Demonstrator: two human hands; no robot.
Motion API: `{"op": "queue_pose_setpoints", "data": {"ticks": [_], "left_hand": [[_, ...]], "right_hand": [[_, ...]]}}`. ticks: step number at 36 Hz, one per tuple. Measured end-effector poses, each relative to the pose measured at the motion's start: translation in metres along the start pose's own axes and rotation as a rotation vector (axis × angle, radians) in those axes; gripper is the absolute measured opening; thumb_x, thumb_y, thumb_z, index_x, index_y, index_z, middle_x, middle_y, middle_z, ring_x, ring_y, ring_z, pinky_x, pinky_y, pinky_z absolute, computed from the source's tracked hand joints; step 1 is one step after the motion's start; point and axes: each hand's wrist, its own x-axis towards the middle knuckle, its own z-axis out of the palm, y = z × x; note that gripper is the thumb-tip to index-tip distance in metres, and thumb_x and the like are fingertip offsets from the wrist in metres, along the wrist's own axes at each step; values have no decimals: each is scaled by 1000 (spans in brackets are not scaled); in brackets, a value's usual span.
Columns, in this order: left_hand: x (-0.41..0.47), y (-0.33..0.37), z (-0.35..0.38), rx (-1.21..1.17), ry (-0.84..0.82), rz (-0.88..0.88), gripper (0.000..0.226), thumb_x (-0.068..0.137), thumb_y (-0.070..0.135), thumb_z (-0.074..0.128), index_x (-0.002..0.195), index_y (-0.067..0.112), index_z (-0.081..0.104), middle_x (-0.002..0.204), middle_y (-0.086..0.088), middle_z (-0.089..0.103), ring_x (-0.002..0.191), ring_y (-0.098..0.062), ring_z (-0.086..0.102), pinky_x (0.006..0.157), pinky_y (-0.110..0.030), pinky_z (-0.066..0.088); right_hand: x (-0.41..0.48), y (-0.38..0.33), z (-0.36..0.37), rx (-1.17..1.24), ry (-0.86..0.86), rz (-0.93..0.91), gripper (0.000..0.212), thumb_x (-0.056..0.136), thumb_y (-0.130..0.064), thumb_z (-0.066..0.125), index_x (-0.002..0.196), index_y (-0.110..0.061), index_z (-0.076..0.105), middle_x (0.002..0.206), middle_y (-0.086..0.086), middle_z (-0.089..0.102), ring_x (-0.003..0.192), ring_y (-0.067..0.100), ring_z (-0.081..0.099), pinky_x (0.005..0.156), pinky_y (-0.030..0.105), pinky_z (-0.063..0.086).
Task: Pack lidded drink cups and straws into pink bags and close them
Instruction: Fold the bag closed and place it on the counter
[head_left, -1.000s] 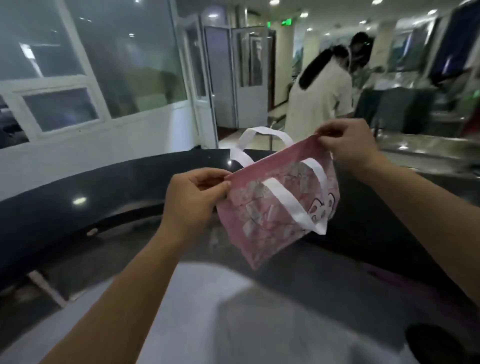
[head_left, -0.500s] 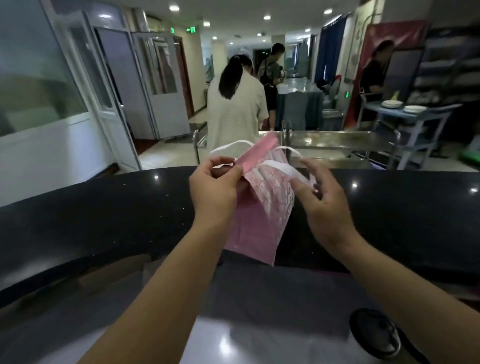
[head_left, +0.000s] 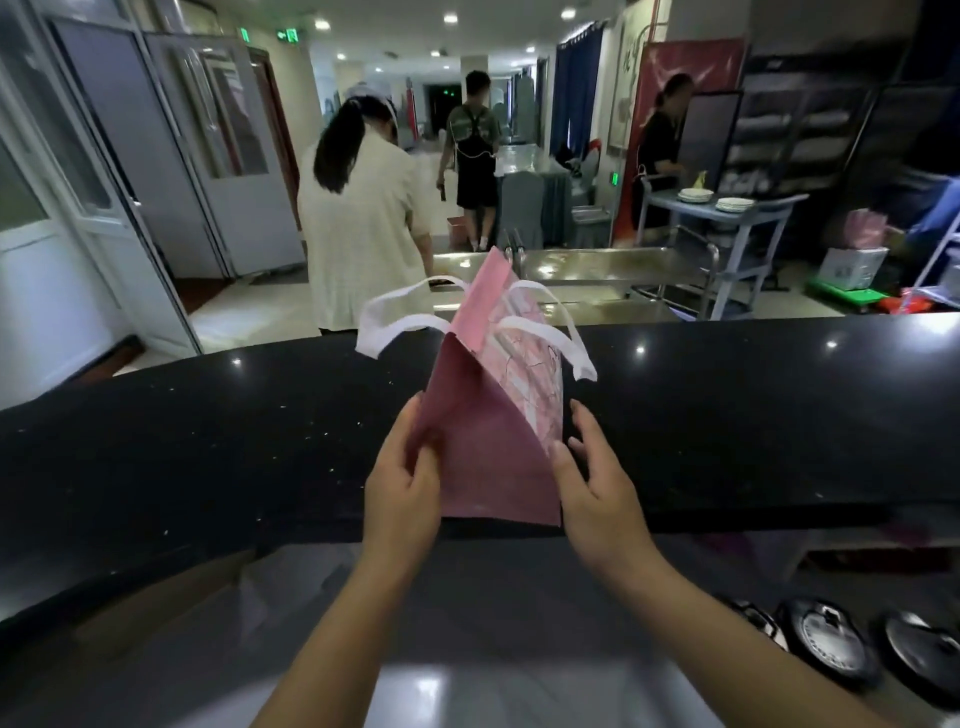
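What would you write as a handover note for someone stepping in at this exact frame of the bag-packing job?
Left hand: gripping the lower left edge of the pink patterned paper bag with white ribbon handles.
Right hand: open, fingers against the bag's lower right corner, steadying rather than clamping.
Bag: held upright above the glossy black stone counter, still nearly flat, handles flopped to both sides.
Black round lids: on the lower surface at bottom right; what sits under them cannot be made out.
Done: bag picked up and turned upright.
Left: spread the bag open, load cup and straw, close it. No straws in view.
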Motion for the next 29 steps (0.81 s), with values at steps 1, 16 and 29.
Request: {"op": "queue_pose_setpoints", "data": {"ticks": [1,16,29], "left_hand": [[2,-3,1,-16,11,0,53,100,6,43,146,34,50,142,13,58,131,-5,52,113,-41,42],[21,-13,60,-98,180,50,50,103,-4,37,147,16,49,156,-2,43,144,-5,36,119,-21,27],[85,-19,38,-295,72,-115,30,96,8,54,109,29,71,108,18,72,101,7,63,94,-21,49]], "right_hand": [[2,-2,1,22,-1,-3,60,99,-48,50,154,-39,28,154,-23,37,139,-5,35,119,38,34],[49,17,7,-220,208,-117,52,98,4,36,146,-12,49,141,2,58,133,13,51,114,37,40],[49,15,-42,-239,426,-16,26,94,-30,66,118,-26,58,117,-7,56,113,15,55,100,43,48]]}}
